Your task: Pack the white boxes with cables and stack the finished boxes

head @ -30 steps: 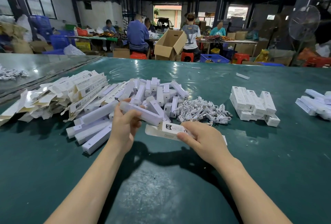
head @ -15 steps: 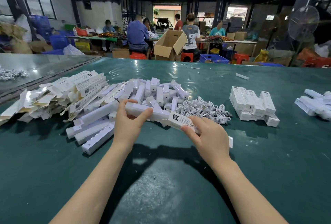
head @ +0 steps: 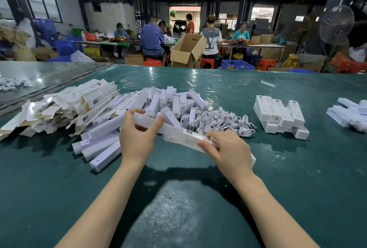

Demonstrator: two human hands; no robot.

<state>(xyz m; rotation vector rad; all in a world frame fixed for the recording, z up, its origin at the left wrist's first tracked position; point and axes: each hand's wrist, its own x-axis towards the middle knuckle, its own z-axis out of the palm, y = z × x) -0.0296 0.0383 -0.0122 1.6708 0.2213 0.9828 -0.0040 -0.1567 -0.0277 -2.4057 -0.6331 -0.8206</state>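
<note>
l hand fingers pinch white insert; r hand fingers grip printed box around it.

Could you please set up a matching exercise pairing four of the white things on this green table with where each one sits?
Things:
1. flattened cartons
2. cable pile
3. stacked boxes
4. long white box

Places:
A. held in both hands
B. far left of the table
C. right of the cable pile
D. centre, right of the loose white pieces

Pairs: 1-B, 2-D, 3-C, 4-A
</note>
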